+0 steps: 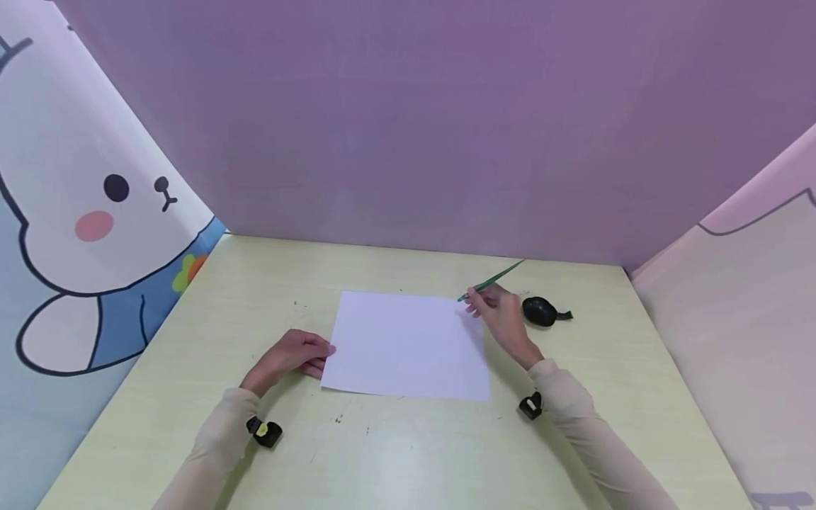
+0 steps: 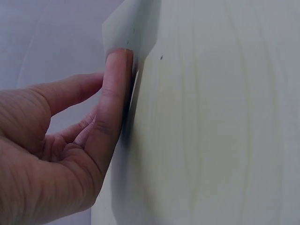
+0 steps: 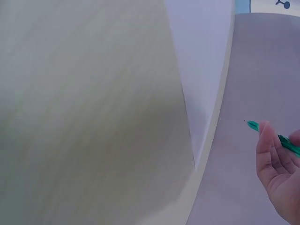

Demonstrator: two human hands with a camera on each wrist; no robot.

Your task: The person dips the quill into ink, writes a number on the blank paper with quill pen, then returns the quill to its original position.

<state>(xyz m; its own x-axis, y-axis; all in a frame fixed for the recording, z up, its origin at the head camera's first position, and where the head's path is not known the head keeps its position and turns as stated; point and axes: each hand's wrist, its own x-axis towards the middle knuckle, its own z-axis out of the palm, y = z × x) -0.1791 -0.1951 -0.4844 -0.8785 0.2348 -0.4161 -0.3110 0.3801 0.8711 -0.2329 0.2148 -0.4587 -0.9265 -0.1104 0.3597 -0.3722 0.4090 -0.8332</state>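
A blank white sheet of paper [image 1: 408, 347] lies on the table in front of the person. At its left edge, the left hand [image 1: 292, 354] pinches the paper; one fingertip overlaps the sheet from above, and in the left wrist view the thumb [image 2: 110, 93] lies along the table side. The right hand [image 1: 500, 315] grips a slim green pen [image 1: 500, 275] above the sheet's far right corner. This pen tapers to a long thin end like a blade of grass, and its writing tip points left. In the right wrist view, a fine point shows beyond the fingertips.
Right of the right hand lies a rounded black object [image 1: 539, 312] with a short tail. Small dark marks dot the pale table [image 1: 382, 453]. A purple wall [image 1: 408, 127] rises behind it, with printed panels [image 1: 57, 177] on both sides.
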